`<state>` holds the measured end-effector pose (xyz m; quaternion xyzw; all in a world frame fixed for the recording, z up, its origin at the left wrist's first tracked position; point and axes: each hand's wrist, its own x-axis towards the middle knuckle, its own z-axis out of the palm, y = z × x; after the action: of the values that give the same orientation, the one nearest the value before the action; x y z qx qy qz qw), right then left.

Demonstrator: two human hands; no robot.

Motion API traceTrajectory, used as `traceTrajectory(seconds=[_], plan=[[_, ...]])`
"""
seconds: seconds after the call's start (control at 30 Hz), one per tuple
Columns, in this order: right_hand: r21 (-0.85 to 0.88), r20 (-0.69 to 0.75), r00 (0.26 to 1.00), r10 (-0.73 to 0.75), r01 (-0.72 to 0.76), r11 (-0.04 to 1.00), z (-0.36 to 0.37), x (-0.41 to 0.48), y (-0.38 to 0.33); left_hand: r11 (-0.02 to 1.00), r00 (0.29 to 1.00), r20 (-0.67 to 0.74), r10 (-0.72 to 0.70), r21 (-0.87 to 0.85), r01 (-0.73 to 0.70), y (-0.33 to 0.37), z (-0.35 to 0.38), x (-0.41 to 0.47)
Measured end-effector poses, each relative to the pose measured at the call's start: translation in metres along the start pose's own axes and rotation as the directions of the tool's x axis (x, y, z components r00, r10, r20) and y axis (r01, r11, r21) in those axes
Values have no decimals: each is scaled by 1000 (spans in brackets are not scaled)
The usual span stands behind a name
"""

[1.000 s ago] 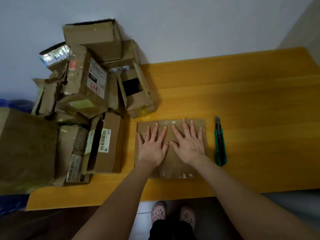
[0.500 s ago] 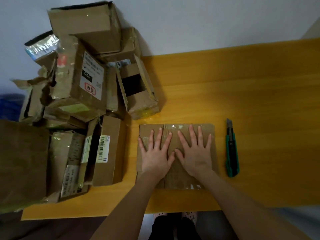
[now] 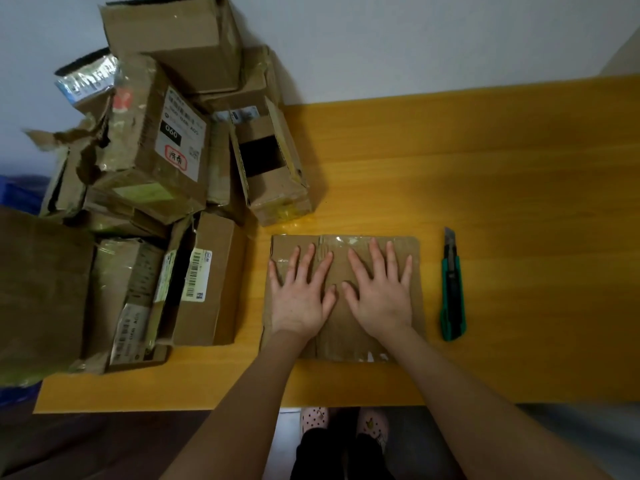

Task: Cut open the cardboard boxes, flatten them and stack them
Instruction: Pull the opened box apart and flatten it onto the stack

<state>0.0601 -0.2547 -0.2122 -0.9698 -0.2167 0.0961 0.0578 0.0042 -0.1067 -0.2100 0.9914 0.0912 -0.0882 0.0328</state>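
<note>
A flattened brown cardboard box [image 3: 346,344] with strips of clear tape lies flat near the front edge of the yellow wooden table [image 3: 502,188]. My left hand [image 3: 300,295] presses on its left half with fingers spread and straight. My right hand [image 3: 379,292] presses on its right half the same way. A green and black utility knife [image 3: 452,289] lies on the table just right of the flattened box, blade end pointing away from me. No hand touches it.
A heap of several unflattened cardboard boxes [image 3: 162,161] fills the table's left side, up against the white wall. One with a barcode label [image 3: 204,282] lies right beside the flattened box. A large brown box [image 3: 41,292] hangs over the left edge.
The view has shifted a little; both hands stay pressed flat on the flattened box, and the knife has not moved.
</note>
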Motion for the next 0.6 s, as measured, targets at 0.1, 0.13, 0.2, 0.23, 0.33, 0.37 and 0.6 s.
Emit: traceTrajectory(seconds=[0.1,0.13,0.2,0.23,0.33,0.37,0.6], plan=[[48,61,998,-33,30,998,-4,1,7,998,998,25,-50,-27,50,0,-3,-7],[70,100,993,-62,55,996,-8,1,11,995,996,41,-82,-58,85,0,-5,-9],[84,198,973,-119,104,991,-21,-1,22,971,981,76,-177,-149,186,0,-13,-19],[72,221,968,-117,104,992,-26,-5,25,947,967,84,-241,-196,253,-1,-18,-23],[60,212,975,69,-83,995,-42,-30,23,789,881,222,-418,-391,473,-7,-41,-26],[88,232,963,136,-160,983,-46,-40,19,719,852,276,-444,-457,523,-8,-47,-24],[309,364,922,136,-257,916,-77,-65,4,373,807,342,-482,-753,542,-3,-105,-16]])
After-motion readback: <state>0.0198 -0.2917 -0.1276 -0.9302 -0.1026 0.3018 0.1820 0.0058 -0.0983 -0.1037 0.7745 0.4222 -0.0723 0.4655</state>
